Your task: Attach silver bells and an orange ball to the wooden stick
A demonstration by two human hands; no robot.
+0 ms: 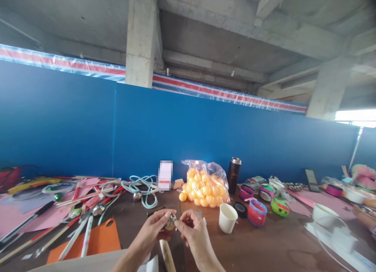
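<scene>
My left hand [157, 229] grips a small shiny metallic ball [170, 221] between thumb and fingers, low in the middle of the head view. It looks like a jingle bell, with a warm yellowish tint on its lower part. Close against its right side is my right hand [190, 229], thumb and forefinger pinched together. Whatever sits in that pinch is too small to make out. Below both hands a pale wooden handle [167, 256] lies on the brown table [249, 252]. Similar silver balls lie to the left, one by the blue cord [147, 191] and another [99, 209] nearer.
A clear bag of orange balls [205, 188] stands beyond my hands. Right of it are a dark flask [234, 176], a white paper cup [228, 218] and black tape [240, 209]. Sticks, pens and an orange sheet [102, 240] crowd the left. Another person's hand [366, 215] shows far right.
</scene>
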